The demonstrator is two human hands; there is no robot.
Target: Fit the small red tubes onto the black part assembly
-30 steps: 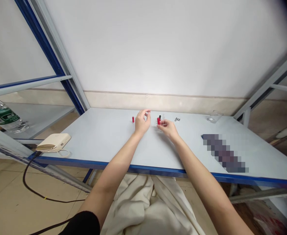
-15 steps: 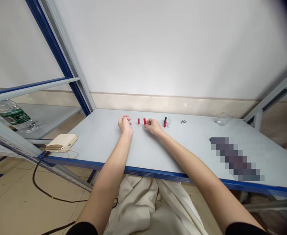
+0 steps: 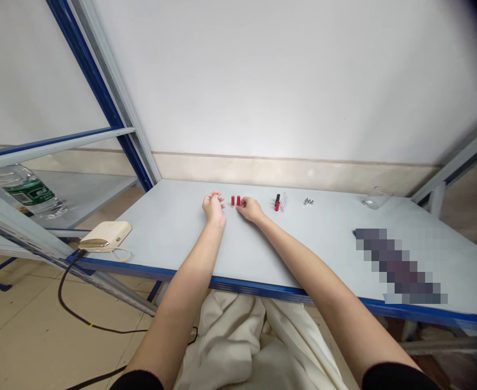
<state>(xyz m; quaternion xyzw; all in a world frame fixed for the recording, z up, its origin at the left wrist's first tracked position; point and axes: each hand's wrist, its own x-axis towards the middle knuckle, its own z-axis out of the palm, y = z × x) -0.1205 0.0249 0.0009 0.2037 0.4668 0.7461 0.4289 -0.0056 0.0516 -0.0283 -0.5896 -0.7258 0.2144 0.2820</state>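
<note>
Two small red cylinders stand upright side by side on the grey tabletop, a left one (image 3: pixel 232 200) and a right one (image 3: pixel 238 200), with a narrow gap between them. My right hand (image 3: pixel 250 209) has its thumb and fingers pinched at the right cylinder. To the left of the pair, my left hand (image 3: pixel 213 207) rests on its side, with fingers loosely curled, apart and holding nothing I can see. Further right are a black piece (image 3: pixel 278 197), a red piece (image 3: pixel 277 206) and a clear plastic piece (image 3: pixel 284 202), close together.
Several small metallic pieces (image 3: pixel 308 202) lie right of these. A clear glass (image 3: pixel 374 201) stands at the back right, near a blurred-out dark item (image 3: pixel 397 265). At the table's left end sits a cream device (image 3: pixel 106 236) with a cable. A water bottle (image 3: pixel 29 190) lies beyond the frame.
My right hand has brought the right red cylinder leftward, closer to the left one. My left hand keeps about the same pose. The whole view has shifted slightly.
</note>
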